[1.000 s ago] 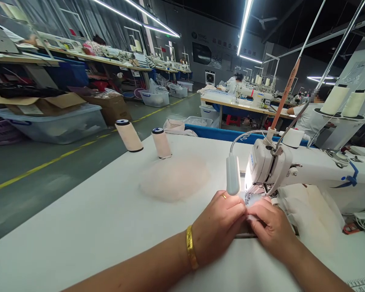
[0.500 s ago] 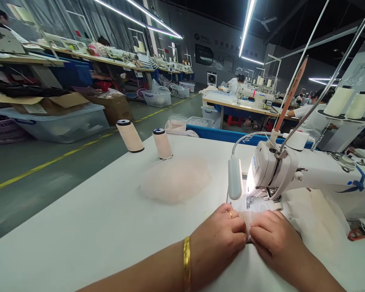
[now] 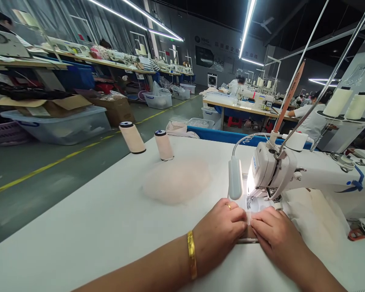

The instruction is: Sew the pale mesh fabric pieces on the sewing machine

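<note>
A white sewing machine (image 3: 267, 172) stands at the right, its lamp lighting the needle area. Just in front of the presser foot (image 3: 248, 201), my left hand (image 3: 220, 233) is closed with its fingertips on a thin, sheer fabric (image 3: 248, 221). Close on the other side, my right hand (image 3: 280, 237) pinches the same fabric, and a narrow gap separates the hands. Most of the fabric under the fingers is hidden. More pale sheer fabric (image 3: 316, 219) lies right of the needle. A sheer beige piece (image 3: 178, 180) rests flat on the white table (image 3: 109, 227).
Two peach thread cones (image 3: 132, 138) stand at the table's far left edge. A grey lamp head (image 3: 235, 178) on a bent neck hangs left of the needle. White thread cones (image 3: 339, 101) sit on a stand at right. Across the aisle are plastic bins (image 3: 69, 127) and other sewing tables.
My left hand has shifted slightly forward toward the needle, while my right hand stays nearly in place. More of the machine plate shows below the hands. The view has turned slightly.
</note>
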Demonstrator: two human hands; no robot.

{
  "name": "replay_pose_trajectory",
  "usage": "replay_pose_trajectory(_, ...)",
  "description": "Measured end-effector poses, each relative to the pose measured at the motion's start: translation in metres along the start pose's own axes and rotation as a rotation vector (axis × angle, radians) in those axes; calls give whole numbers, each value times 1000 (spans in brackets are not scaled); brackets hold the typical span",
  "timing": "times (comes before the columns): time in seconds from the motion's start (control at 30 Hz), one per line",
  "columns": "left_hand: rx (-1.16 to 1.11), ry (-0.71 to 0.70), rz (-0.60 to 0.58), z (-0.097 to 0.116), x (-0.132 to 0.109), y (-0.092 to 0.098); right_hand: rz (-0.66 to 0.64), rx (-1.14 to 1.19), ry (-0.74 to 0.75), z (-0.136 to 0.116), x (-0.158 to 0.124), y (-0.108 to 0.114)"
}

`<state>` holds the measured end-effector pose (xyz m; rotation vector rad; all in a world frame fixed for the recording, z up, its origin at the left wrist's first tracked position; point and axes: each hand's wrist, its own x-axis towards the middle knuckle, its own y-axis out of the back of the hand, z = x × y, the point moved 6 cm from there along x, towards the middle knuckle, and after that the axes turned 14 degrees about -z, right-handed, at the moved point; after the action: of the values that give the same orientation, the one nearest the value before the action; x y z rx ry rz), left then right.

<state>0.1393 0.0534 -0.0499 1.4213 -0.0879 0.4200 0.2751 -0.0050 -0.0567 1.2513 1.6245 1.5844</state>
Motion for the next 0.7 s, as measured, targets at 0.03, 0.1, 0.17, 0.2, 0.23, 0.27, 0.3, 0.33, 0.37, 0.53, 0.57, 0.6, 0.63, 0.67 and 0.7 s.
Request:
replay_pose_trajectory(0.03,-3,-6,0,0,0,-1,1,3,-6,1,0,-1)
replay_pose_trajectory(0.1,-10,-8,-5,0,0,-3,7,7,-15,2,-1,-2)
replay_pose_trajectory(0.17,-16,-2,-6,-2,1,-3,15,3,-18,3,-1,-2)
replay_pose_trajectory(0.2,-18,0,-3,-3,2,-3,18,-2,-20,3,0,-2)
replay_pose_trajectory(0.23,-20,1,-2,-4,2,-2,21,-8,-21,3,0,-2)
replay_pose_trajectory(0.27,-22,1,-1,-4,3,-2,22,-12,-24,4,1,-2)
replay_pose_trajectory(0.3,-21,2,-2,-5,4,-1,21,-14,-30,5,2,-2)
replay_pose_trajectory(0.33,-18,6,-7,-6,5,0,17,-14,-38,6,3,-3)
replay_pose_trajectory(0.37,-13,14,-15,-8,6,1,11,-12,-49,7,4,-3)
replay_pose_trajectory(0.53,29,61,-59,-15,14,0,-39,-14,-123,15,8,-6)
replay_pose_trajectory(0.57,27,65,-63,-16,16,0,-51,-21,-139,16,9,-7)
replay_pose_trajectory(0.6,23,70,-65,-18,17,-1,-61,-30,-156,17,10,-8)
replay_pose_trajectory(0.63,16,76,-65,-19,18,-1,-71,-40,-175,18,10,-9)
replay_pose_trajectory(0.67,8,82,-64,-20,18,-1,-78,-52,-194,20,10,-10)
replay_pose_trajectory(0.7,-2,89,-64,-21,17,-1,-84,-61,-210,21,10,-11)
